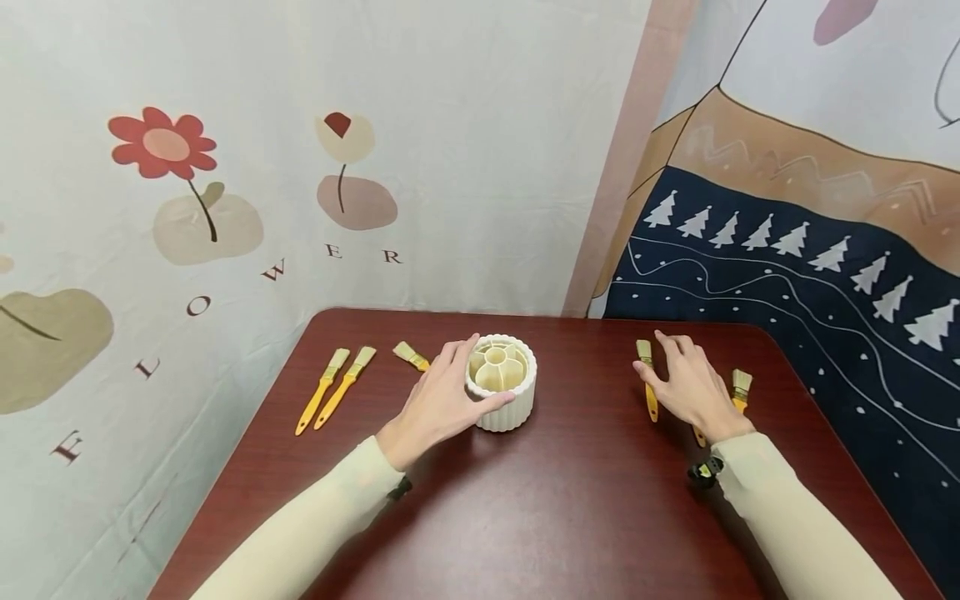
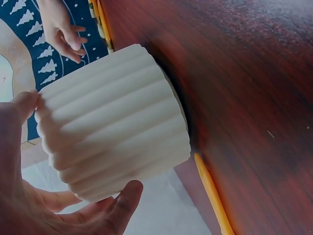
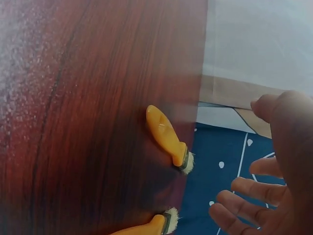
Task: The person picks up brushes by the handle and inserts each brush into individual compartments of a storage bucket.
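Observation:
A white ribbed round holder (image 1: 506, 412) with flower-shaped compartments stands near the table's back middle. My left hand (image 1: 442, 400) grips it at the rim, thumb across the near side and fingers along the far left. The left wrist view shows the holder's ribbed wall (image 2: 115, 122) between thumb and fingers. Over the right side of the table, my right hand (image 1: 690, 387) hovers with fingers spread and nothing held. Just left of it lies a yellow-handled paintbrush (image 1: 651, 402), bristles to the back. Another paintbrush (image 1: 741, 385) is partly hidden beneath that hand.
Two yellow paintbrushes, one (image 1: 324, 392) beside the other (image 1: 347, 388), lie at the table's left. A third paintbrush (image 1: 411, 356) is partly covered by my left hand. The dark red table (image 1: 540, 517) meets printed cloth (image 1: 480, 150) at its back edge.

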Available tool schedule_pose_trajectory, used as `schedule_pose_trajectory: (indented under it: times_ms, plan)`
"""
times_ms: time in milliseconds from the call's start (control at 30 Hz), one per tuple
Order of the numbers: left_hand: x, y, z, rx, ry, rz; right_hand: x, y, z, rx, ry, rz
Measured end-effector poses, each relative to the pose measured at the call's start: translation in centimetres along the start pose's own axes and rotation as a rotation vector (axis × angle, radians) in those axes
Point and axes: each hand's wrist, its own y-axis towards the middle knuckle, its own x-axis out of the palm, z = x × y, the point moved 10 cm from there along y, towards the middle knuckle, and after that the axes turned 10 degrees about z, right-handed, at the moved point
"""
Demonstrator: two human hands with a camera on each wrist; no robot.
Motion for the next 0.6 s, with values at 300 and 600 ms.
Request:
schedule_pose_trajectory:
  times_ms: [300,600]
  plan:
    - [0.0,0.0,0.0,0.0,-0.001,-0.009,0.8,0.7,0.4,0.021,0.016,0.012]
    - [0.0,0.0,0.1,0.002,-0.012,-0.011,1.4,1.3,1.0,0.068,0.04,0.024]
